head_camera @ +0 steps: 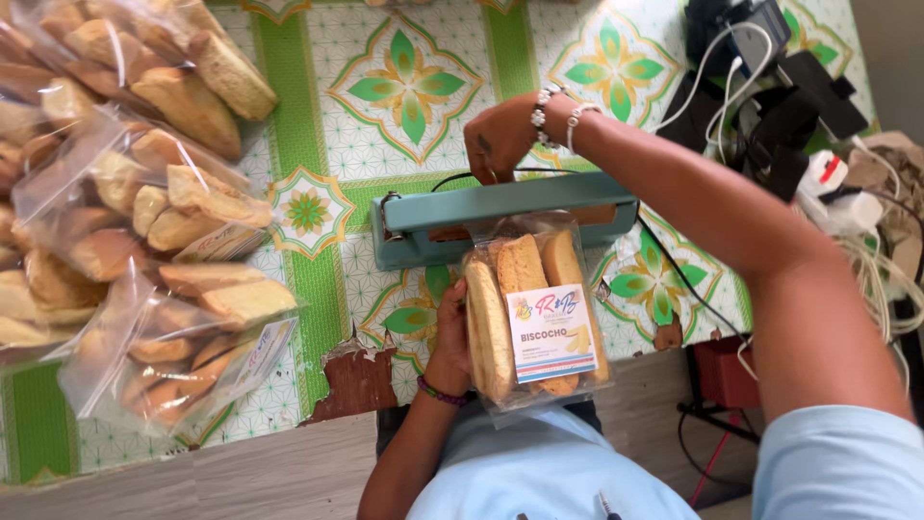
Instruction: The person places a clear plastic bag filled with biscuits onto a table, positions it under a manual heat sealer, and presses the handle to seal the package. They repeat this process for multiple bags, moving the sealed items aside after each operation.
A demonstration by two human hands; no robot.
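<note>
One view only: we look from a head-worn camera, facing steeply down over our own chest and arms. We sit close, within arm's reach of the sealer [500, 217] near frame centre. The table [327, 144] fills the upper frame, its near edge running across the lower part; bare floor shows lower right.
</note>
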